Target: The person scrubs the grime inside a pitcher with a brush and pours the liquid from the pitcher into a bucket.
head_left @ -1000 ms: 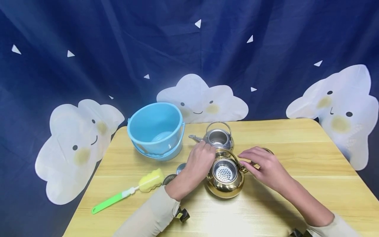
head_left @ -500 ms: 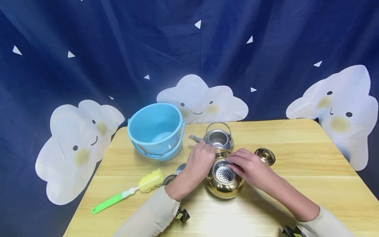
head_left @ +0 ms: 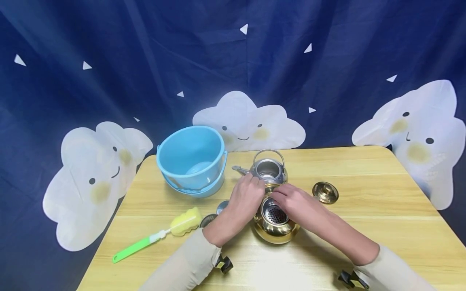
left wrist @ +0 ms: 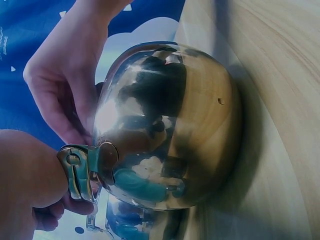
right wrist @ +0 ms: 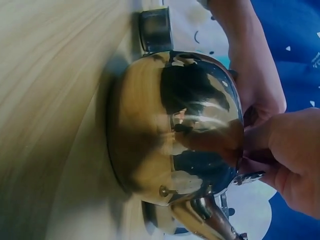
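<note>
A shiny gold teapot point(head_left: 276, 232) stands on the table before me, its spout point(right wrist: 200, 215) showing in the right wrist view. My left hand point(head_left: 247, 194) grips its handle, beside the handle bracket point(left wrist: 82, 167) in the left wrist view. Inside the mouth sits a round metal strainer point(head_left: 275, 214) with a perforated bottom. Thumb and fingers of my right hand point(head_left: 293, 204) pinch at the strainer's far right rim, partly hiding it. The pinch point itself is hidden in the right wrist view. To the right lies the gold knobbed lid point(head_left: 325, 192).
Behind the teapot stands a lidless silver kettle point(head_left: 268, 169). A blue bucket point(head_left: 193, 161) is at the back left. In front of it lies a yellow sponge brush point(head_left: 186, 221) with a green handle. A small grey lid point(head_left: 222, 207) and a dark round-topped metal piece point(head_left: 208, 220) sit by the left forearm.
My right hand has moved left from near the gold lid onto the strainer's rim, uncovering the lid. The strainer's bottom now looks darker. My left hand has stayed on the handle.
</note>
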`<state>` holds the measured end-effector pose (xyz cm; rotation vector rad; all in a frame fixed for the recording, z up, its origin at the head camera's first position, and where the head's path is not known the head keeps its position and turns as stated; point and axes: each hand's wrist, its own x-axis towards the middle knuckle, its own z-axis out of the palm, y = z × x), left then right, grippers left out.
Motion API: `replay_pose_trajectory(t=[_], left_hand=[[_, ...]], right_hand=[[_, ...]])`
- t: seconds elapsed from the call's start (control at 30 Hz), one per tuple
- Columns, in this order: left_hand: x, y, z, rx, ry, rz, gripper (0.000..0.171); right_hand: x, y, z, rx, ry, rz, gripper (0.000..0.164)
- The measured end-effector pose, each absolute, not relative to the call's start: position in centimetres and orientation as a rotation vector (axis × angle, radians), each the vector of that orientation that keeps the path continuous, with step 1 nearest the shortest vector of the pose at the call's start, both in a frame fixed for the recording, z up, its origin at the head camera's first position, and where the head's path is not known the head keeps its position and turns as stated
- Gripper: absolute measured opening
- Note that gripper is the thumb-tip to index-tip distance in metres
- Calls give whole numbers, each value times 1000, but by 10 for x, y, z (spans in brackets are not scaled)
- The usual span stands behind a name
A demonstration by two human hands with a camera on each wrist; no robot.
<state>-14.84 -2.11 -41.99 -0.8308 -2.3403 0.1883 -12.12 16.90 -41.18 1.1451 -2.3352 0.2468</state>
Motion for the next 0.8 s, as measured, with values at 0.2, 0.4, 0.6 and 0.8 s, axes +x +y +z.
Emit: replay_pose_trajectory(t=[0.2, 0.4, 0.6, 0.8], left_hand=[[-148, -22, -419, -831, -2350, 197, 7], [-148, -22, -419, -834, -2352, 202, 7], [-148, -22, -420, -832, -2350, 199, 7], [-149, -22, -421, -830, -2353, 208, 6]], right_hand=[[-126, 165, -412, 1144, -2360, 67, 20], [-130, 163, -419, 1153, -2293, -96, 20], [-133, 164, -423, 1158, -2242, -164, 16], [-134, 163, -419, 1173, -2295, -113, 21]])
